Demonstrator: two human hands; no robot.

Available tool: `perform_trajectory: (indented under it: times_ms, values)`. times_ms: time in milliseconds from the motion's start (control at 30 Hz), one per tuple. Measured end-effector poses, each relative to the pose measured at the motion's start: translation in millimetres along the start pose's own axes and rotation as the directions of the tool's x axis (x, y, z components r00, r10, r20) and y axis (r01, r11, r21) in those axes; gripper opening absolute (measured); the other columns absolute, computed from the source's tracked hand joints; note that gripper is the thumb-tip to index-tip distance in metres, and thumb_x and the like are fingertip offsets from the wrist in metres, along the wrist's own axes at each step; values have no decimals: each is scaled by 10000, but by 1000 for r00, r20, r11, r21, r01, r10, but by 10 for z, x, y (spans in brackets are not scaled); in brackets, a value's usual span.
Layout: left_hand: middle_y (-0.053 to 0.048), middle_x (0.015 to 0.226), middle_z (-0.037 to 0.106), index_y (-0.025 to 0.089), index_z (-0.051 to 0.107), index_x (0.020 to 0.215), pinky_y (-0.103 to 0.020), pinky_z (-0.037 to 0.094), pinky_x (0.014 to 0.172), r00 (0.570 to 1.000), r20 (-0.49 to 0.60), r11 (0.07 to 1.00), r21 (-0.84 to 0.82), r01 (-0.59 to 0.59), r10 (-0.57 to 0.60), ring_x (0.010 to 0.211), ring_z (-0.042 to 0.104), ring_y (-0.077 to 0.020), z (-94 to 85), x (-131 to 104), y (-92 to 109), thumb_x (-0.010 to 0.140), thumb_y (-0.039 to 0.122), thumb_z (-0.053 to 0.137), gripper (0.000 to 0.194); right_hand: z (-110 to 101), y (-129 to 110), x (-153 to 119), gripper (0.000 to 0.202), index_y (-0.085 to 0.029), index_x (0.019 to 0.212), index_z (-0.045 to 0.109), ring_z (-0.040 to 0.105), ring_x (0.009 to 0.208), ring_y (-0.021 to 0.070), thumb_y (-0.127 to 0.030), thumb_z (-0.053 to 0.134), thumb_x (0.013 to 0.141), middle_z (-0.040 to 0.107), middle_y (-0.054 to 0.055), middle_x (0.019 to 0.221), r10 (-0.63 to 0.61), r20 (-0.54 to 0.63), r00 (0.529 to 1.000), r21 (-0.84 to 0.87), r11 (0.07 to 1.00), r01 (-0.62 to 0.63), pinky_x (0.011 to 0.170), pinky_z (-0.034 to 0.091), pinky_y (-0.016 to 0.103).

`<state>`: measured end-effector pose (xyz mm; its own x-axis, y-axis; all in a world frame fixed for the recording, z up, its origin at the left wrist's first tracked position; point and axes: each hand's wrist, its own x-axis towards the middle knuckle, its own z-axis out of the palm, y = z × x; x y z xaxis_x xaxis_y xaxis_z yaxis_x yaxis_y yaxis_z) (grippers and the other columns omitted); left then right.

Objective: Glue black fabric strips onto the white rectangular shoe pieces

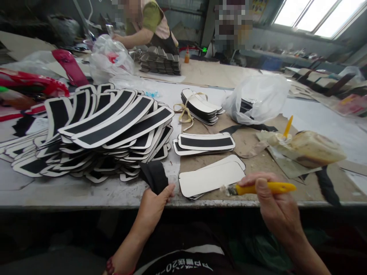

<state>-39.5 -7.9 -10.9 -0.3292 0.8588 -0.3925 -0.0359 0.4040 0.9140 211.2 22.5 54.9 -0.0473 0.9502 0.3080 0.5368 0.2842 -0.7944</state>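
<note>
My left hand [156, 204] is closed on black fabric strips [156, 175] at the table's front edge, beside the big heap of pieces. Between the thumb and fingers of my right hand [275, 202] is a brush with a yellow handle [266, 188]. Its bristles, pale at the tip, are close to the right end of a short stack of plain white curved pieces [210, 177]; whether they touch, I cannot tell. Just behind lie a few white pieces with a black band [206, 142]. Many more banded pieces [114, 122] are heaped at the left.
A glue bottle lying on its side [318, 149] with a yellow nozzle rests at the right. Behind are a tied-ribbon stack of white pieces [197, 103] and a white plastic bag [256, 99]. Across the table a person [149, 28] works near stacked grey pieces [160, 61].
</note>
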Motion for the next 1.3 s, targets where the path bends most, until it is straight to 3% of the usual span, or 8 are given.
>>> perform_trajectory:
  times_ms: [167, 367, 567, 767, 900, 1033, 1133, 1300]
  values:
    - [6, 568, 558, 139, 602, 697, -218, 345, 508, 968, 245, 963, -248, 108, -45, 505, 441, -97, 34, -308, 236, 695, 345, 682, 221, 382, -169, -49, 246, -201, 748, 555, 502, 580, 124, -393, 467, 872, 522, -4, 660, 81, 329, 941, 119, 985, -126, 555, 433, 246]
    - [1, 545, 544, 127, 602, 620, -214, 336, 487, 944, 319, 968, -198, 153, -84, 498, 451, -95, 197, -505, 273, 638, 345, 740, 259, 862, -312, -77, 240, -203, 683, 506, 495, 438, 105, -395, 642, 730, 501, -61, 517, 209, 621, 756, 353, 786, -508, 430, 411, 223]
    - [6, 584, 568, 125, 615, 692, -206, 366, 529, 953, 301, 963, -250, 105, -25, 537, 470, -93, 222, -523, 237, 670, 290, 713, 193, 803, -328, -71, 162, -189, 712, 543, 509, 516, 91, -329, 599, 771, 543, -44, 606, 165, 543, 824, 322, 865, -386, 507, 430, 209]
    - [27, 510, 516, 136, 590, 615, -199, 326, 464, 945, 326, 967, -226, 114, -35, 469, 432, -79, 257, -588, 258, 678, 247, 682, 157, 792, -311, -124, 192, -201, 668, 485, 486, 433, 93, -318, 586, 782, 480, -68, 517, 162, 647, 746, 280, 859, -429, 435, 399, 211]
    - [13, 533, 542, 133, 596, 635, -203, 343, 475, 939, 341, 959, -246, 141, -51, 480, 449, -85, 260, -602, 214, 664, 257, 698, 162, 771, -269, -140, 194, -198, 680, 547, 510, 512, 112, -317, 523, 830, 530, -28, 578, 45, 560, 827, 182, 968, -175, 509, 427, 229]
    - [-23, 587, 594, 115, 628, 726, -218, 380, 515, 919, 389, 956, -244, 166, -60, 499, 486, -97, 233, -599, 147, 700, 288, 679, 182, 706, -220, -49, 201, -206, 698, 561, 534, 615, 137, -357, 530, 828, 559, -1, 656, -20, 309, 951, 99, 995, -12, 601, 437, 249]
    - [-46, 583, 593, 103, 619, 634, -225, 384, 515, 930, 367, 973, -204, 112, -30, 497, 488, -100, 225, -591, 123, 752, 318, 628, 245, 673, -234, -4, 224, -201, 746, 567, 505, 556, 125, -421, 575, 787, 527, -23, 614, 102, 307, 946, 167, 973, -159, 545, 428, 243]
    - [-51, 624, 616, 103, 629, 700, -235, 407, 522, 940, 342, 968, -242, 66, 21, 514, 515, -111, 273, -587, 116, 754, 336, 634, 239, 708, -312, -142, 310, -194, 689, 488, 404, 375, 75, -456, 651, 715, 436, -79, 461, 281, 557, 781, 316, 798, -513, 373, 342, 202]
